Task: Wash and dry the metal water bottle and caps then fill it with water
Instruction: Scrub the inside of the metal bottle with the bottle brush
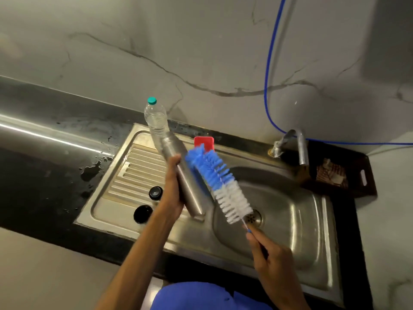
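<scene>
Blue-and-white brush, silver bottle

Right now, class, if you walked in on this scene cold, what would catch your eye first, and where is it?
The blue and white bottle brush stands out, held by its handle in the right hand over the sink basin. Beside it, the left hand grips the metal water bottle, tilted against the bristles. Two black caps lie on the ribbed drainboard.

arms: bare, no sleeves | garment: blue, btm edge
</scene>
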The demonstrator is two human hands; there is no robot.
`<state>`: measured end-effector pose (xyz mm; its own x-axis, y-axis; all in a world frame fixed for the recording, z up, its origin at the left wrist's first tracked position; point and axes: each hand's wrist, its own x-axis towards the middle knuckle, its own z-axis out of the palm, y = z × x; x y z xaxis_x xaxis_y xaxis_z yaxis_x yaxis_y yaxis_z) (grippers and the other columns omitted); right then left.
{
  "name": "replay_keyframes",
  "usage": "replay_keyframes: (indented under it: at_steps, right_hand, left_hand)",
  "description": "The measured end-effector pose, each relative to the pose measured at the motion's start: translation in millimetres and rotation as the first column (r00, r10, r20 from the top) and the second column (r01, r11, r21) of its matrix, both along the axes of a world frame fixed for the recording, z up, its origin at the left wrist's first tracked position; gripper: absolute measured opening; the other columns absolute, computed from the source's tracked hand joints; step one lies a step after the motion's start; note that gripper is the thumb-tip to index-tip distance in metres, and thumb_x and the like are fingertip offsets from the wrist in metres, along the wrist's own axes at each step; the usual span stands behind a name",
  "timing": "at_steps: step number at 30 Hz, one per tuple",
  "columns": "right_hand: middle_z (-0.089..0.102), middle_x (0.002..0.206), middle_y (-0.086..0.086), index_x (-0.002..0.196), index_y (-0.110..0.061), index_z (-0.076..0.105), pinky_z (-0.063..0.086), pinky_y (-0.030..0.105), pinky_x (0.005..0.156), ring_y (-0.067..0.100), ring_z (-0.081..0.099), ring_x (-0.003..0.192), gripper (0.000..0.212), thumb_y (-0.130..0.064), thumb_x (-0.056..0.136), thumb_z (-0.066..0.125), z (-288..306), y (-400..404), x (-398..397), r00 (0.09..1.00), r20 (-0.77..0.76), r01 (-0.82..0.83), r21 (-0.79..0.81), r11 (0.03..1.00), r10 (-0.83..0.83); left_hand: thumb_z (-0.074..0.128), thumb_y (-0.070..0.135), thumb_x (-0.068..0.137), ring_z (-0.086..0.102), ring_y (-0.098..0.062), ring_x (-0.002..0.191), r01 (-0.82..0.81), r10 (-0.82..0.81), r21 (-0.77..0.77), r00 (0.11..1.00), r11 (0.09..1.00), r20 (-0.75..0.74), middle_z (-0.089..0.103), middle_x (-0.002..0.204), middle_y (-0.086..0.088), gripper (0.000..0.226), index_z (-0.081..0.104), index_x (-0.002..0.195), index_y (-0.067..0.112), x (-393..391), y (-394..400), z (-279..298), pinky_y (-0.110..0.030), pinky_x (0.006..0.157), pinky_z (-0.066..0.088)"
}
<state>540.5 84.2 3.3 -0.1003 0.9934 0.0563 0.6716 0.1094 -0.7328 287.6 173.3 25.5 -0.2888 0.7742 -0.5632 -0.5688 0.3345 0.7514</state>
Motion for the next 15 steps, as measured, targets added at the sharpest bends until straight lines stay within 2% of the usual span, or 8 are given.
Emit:
replay_keyframes:
  at_steps: [2,4,6,8,10,11,13,15]
  right_hand:
    - [0.074,0.084,-0.011,0.123,-0.025,0.074,0.042,0.002,0.063,-0.021,0.058,0.066,0.029,-0.037,0.099,0.062,-2,15,-37,1.0,-0.028,0.007,0.013,1.0,-0.007]
    - [0.077,0.097,-0.008,0.124,-0.022,0.073,0.048,0.008,0.068,-0.013,0.066,0.08,0.032,-0.034,0.097,0.059,2,28,-66,0.999,-0.007,0.044,0.03,0.999,-0.044]
    - [0.078,0.097,-0.003,0.125,-0.029,0.072,0.052,0.021,0.068,0.005,0.072,0.083,0.036,-0.043,0.097,0.053,6,26,-79,0.995,0.047,0.087,0.018,0.996,-0.087]
    - [0.078,0.096,-0.002,0.122,-0.033,0.073,0.052,0.022,0.069,0.01,0.073,0.085,0.036,-0.047,0.1,0.05,8,7,-79,0.993,0.079,0.081,0.024,0.996,-0.083]
    - [0.079,0.098,-0.003,0.119,-0.029,0.076,0.053,0.016,0.072,0.003,0.074,0.086,0.042,-0.054,0.1,0.048,9,-17,-87,0.995,0.083,0.059,0.037,0.998,-0.062]
    - [0.079,0.099,-0.004,0.118,-0.027,0.077,0.052,0.012,0.075,-0.003,0.072,0.087,0.042,-0.053,0.099,0.05,8,-23,-97,0.995,0.075,0.063,0.033,0.997,-0.065]
    - [0.076,0.104,-0.007,0.121,-0.027,0.075,0.045,0.002,0.074,-0.02,0.063,0.086,0.028,-0.038,0.098,0.063,5,-15,-126,0.995,0.007,0.101,-0.029,0.994,-0.101]
    - [0.073,0.108,-0.013,0.127,-0.026,0.07,0.042,-0.001,0.069,-0.026,0.059,0.079,0.03,-0.027,0.098,0.065,2,8,-158,0.988,-0.054,0.143,-0.063,0.988,-0.147]
  left_hand:
    - [0.047,0.053,0.103,0.078,-0.023,0.09,0.168,-0.167,-0.012,0.985,0.986,0.033,0.08,0.109,-0.011,0.046,0.07,0.124,0.019,15,-11,-4,-0.032,0.072,0.06]
    - [0.048,0.049,0.104,0.077,-0.021,0.094,0.259,-0.258,-0.006,0.965,0.966,0.037,0.079,0.113,-0.011,0.047,0.07,0.129,0.016,24,-16,-8,-0.03,0.076,0.06]
    - [0.045,0.051,0.105,0.076,-0.025,0.102,0.267,-0.268,0.019,0.962,0.963,0.043,0.078,0.117,-0.012,0.049,0.068,0.132,0.016,8,-13,-5,-0.037,0.089,0.059]
    - [0.043,0.055,0.105,0.076,-0.03,0.101,0.178,-0.18,0.043,0.983,0.983,0.04,0.076,0.119,-0.016,0.054,0.066,0.133,0.015,-24,-1,-7,-0.042,0.088,0.062]
    - [0.05,0.067,0.098,0.075,-0.037,0.105,0.04,-0.04,0.016,0.999,0.999,-0.007,0.074,0.121,-0.021,0.065,0.065,0.134,0.014,-62,12,-8,-0.053,0.093,0.061]
    - [0.052,0.074,0.093,0.073,-0.04,0.109,0.031,-0.031,-0.001,0.999,1.0,-0.011,0.073,0.123,-0.022,0.073,0.066,0.134,0.014,-75,13,-10,-0.06,0.099,0.057]
    - [0.042,0.076,0.097,0.071,-0.042,0.113,0.087,-0.086,0.016,0.996,0.996,-0.039,0.073,0.124,-0.02,0.075,0.064,0.136,0.016,-81,3,-9,-0.062,0.102,0.054]
    - [0.03,0.062,0.107,0.072,-0.04,0.111,0.23,-0.227,0.103,0.973,0.968,-0.044,0.074,0.121,-0.018,0.061,0.063,0.135,0.019,-70,-20,-2,-0.054,0.094,0.06]
